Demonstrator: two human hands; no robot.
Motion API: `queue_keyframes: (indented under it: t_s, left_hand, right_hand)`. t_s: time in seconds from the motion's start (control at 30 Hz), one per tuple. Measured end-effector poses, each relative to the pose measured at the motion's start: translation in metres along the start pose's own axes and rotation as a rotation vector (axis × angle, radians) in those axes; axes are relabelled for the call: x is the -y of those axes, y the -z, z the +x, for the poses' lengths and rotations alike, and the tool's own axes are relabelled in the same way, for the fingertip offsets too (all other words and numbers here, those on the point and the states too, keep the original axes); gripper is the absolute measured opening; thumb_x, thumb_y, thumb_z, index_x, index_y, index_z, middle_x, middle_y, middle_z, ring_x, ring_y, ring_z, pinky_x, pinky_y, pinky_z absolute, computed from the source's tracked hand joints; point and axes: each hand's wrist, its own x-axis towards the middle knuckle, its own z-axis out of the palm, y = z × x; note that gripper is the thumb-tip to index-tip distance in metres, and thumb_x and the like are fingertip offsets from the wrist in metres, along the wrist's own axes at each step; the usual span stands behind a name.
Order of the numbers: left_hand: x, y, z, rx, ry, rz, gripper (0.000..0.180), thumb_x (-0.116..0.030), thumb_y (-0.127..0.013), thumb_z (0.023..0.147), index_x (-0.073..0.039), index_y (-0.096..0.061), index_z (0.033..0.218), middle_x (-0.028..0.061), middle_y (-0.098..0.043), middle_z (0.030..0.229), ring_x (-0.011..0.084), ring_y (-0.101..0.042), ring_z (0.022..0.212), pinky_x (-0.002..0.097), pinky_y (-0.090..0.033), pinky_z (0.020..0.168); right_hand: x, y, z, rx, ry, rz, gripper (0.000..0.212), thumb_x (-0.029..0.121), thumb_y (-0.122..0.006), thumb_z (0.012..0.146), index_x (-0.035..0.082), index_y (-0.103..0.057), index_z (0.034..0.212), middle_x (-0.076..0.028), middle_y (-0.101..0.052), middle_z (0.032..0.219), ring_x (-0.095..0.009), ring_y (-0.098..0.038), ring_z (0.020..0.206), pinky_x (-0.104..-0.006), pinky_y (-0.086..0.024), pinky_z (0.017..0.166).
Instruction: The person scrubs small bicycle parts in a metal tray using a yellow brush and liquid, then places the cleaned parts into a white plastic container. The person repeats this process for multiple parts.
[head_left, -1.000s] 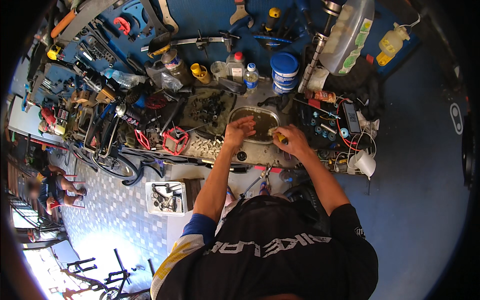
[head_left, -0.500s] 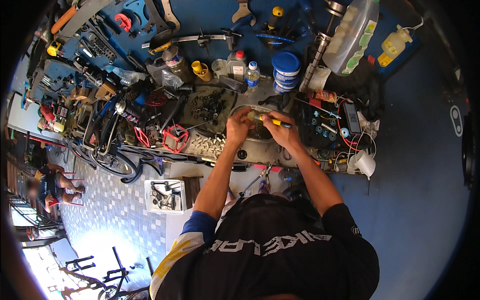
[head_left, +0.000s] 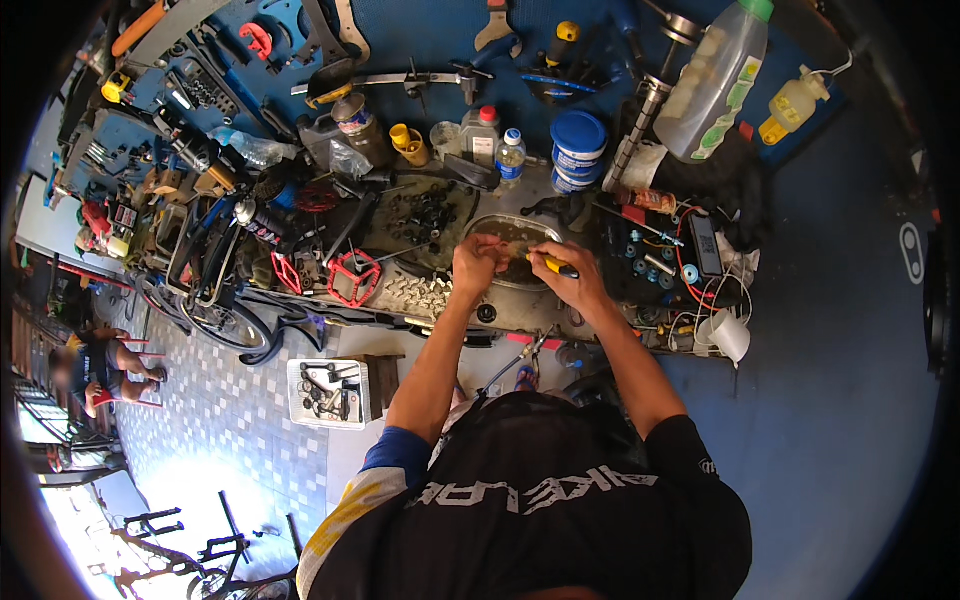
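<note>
Over an oval metal tray [head_left: 538, 288] holding dark liquid, my two hands work close together. My right hand [head_left: 572, 275] grips a tool with a yellow-and-black handle [head_left: 560, 267]; its pale tip, perhaps bristles, points toward my left hand [head_left: 478, 266]. The left fingers are pinched together above the tray's left side, and whatever they hold is too small to make out. Gold-coloured small metal pieces [head_left: 421, 292] lie in a cluster on the bench, left of my left wrist. Behind them, dark small parts [head_left: 428, 215] are spread on a mat.
Bottles and a blue tub [head_left: 578, 145] line the back of the bench. Red pedals [head_left: 353, 278] lie to the left. At right are sockets, a cable, a black device [head_left: 705, 248] and a white cup [head_left: 728, 335]. A white basket of parts [head_left: 328, 392] stands below; a person [head_left: 100, 370] sits far left.
The handled tool has tilted, and my right hand has shifted slightly right and down. My left fingers have curled in more. The whole view has moved slightly.
</note>
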Motion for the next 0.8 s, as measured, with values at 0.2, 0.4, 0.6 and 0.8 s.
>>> queue_keyframes:
  t_s: [0.2,0.4,0.6,0.8]
  left_hand:
    - [-0.002,0.002,0.004,0.078,0.054,-0.042,0.02,0.005,-0.055,0.095,0.013,-0.058,0.113,0.0197,-0.071,0.09,0.0227,-0.071,0.072,0.0333,-0.061,0.066]
    - [0.003,0.005,0.004,0.126,0.103,-0.073,0.017,0.0,-0.057,0.098,0.011,-0.059,0.112,0.0176,-0.071,0.091,0.022,-0.071,0.074,0.0337,-0.061,0.067]
    - [-0.011,-0.001,0.003,0.07,0.153,-0.179,0.019,0.0,-0.062,0.097,0.008,-0.06,0.115,0.0143,-0.072,0.098,0.0197,-0.071,0.079,0.0314,-0.061,0.068]
    - [0.002,0.001,0.012,0.075,0.053,-0.139,0.031,0.008,-0.063,0.09,0.009,-0.059,0.121,0.0136,-0.071,0.099,0.0174,-0.069,0.081,0.0287,-0.059,0.07]
  right_hand:
    - [0.002,0.008,0.007,-0.071,0.191,-0.002,0.021,0.017,-0.078,0.088,0.006,-0.076,0.105,-0.012,-0.076,0.093,-0.024,-0.07,0.08,-0.0349,-0.055,0.071]
    - [-0.006,0.008,0.01,0.021,0.095,0.027,0.021,0.02,-0.077,0.087,0.007,-0.075,0.103,-0.013,-0.075,0.093,-0.031,-0.07,0.083,-0.0376,-0.054,0.075]
    - [-0.042,0.02,-0.008,0.131,-0.016,-0.21,0.024,0.027,-0.076,0.083,0.008,-0.074,0.098,-0.014,-0.073,0.086,-0.032,-0.068,0.082,-0.0411,-0.054,0.075]
    - [-0.048,0.009,-0.013,0.06,-0.231,-0.246,0.028,0.033,-0.072,0.088,0.006,-0.072,0.097,-0.012,-0.072,0.084,-0.031,-0.068,0.077,-0.0405,-0.055,0.074]
